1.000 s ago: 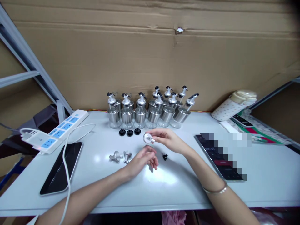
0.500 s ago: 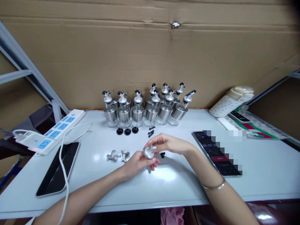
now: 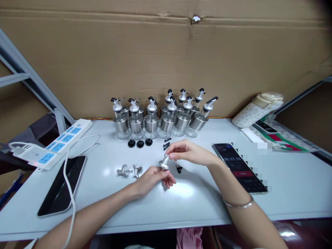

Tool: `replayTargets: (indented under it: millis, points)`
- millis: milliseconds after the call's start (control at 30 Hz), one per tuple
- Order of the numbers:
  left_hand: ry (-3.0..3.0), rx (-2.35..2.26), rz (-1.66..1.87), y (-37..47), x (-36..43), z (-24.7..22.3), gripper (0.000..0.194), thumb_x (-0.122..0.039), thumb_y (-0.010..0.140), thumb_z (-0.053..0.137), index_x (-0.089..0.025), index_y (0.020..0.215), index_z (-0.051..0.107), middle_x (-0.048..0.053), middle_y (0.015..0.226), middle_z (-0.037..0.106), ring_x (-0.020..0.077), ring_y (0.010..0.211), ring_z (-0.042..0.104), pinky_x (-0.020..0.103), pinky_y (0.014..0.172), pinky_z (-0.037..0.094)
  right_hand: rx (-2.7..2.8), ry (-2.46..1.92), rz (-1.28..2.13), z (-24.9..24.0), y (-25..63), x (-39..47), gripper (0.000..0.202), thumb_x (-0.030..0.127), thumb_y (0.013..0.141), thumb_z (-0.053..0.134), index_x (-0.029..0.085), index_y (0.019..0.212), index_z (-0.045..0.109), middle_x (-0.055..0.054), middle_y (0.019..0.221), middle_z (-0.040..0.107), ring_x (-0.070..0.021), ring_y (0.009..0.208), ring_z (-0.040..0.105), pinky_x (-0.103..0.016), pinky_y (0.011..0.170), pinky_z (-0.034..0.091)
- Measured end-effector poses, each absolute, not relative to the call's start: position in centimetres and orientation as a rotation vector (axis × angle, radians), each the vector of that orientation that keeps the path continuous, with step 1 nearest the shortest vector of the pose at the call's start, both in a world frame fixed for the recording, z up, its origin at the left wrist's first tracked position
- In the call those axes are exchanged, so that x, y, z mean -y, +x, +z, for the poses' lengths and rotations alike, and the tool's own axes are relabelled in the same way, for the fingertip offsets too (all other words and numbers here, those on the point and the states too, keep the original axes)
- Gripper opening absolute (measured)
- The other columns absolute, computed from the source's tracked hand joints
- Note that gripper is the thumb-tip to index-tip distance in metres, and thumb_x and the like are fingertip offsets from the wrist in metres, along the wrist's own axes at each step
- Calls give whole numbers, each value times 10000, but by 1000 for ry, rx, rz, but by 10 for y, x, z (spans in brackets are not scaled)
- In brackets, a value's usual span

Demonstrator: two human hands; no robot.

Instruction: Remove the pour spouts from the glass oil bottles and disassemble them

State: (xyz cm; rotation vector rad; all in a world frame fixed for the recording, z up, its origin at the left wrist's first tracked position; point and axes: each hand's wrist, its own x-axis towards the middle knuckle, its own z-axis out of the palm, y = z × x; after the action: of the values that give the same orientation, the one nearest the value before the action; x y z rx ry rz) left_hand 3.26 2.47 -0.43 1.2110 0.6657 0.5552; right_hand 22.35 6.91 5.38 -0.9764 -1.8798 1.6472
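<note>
Swung more upright, the silver pourer head (image 3: 165, 163) sits nearer than the black stoppers (image 3: 140, 144), left hand (image 3: 153, 178) holding its base, right hand (image 3: 185, 152) pinching its top, apparently to orient it.

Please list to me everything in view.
bottles: six in front, more half-hidden behind, clear and silver, back
discs: three, black, before bottles
strips: a few, black, right of discs
held spout: one, silver, middle
loose spouts: two, silver, left of it
plugs: small cluster, black, right of it
power strip: one, white and blue, left
cable: one, white, left
tablet: one, black, left
phone: one, black, right
flask: one, white dotted, back right
gadget: one, black, beside flask
frame: one, grey, left
table: one, pale, beneath these
cardboard: one sheet, brown, behind
cloth: one, pink, below table
bracelet: one, silver, lower right
left grip: one, at held spout's base
right grip: one, at spout's top
</note>
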Motion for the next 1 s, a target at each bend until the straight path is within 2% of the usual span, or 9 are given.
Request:
replayTargets:
  millis: [100,267,467,633,1000]
  points:
    - [1216,-681,553,33,-24,-4,476,-555,772,581,-95,834,687,52,722,611,137,667,550,272,703,432,1917,-1014,1605,49,221,-70,250,383,765,665,135,795,674,12,643,590,-87,584,479,-226,561,397]
    - [1175,-701,547,34,-25,-6,503,-592,758,577,-96,770,660,46,683,599,134,636,544,276,684,435,2015,-1062,1527,48,229,-74,252,374,768,649,130,813,690,-11,695,632,-102,625,518,-241,606,414]
    - [1165,-703,565,36,-26,-8,510,-598,752,588,-95,792,658,45,685,603,134,636,552,272,681,424,2323,-1301,1580,41,249,-84,106,215,693,662,130,741,702,-19,680,672,-120,642,567,-245,636,429]
    - [1163,-701,565,36,-26,-6,497,-587,752,591,-96,789,655,38,680,594,129,634,546,268,681,420,2390,-1423,1495,31,244,-85,96,144,659,636,137,717,712,-9,643,665,-117,615,553,-235,613,423]
    - [1175,-709,561,36,-26,-5,469,-569,754,591,-104,788,651,38,677,597,131,633,538,270,678,419,2472,-1428,1177,27,236,-84,158,124,746,547,137,748,704,-30,698,675,-125,639,545,-252,652,429]
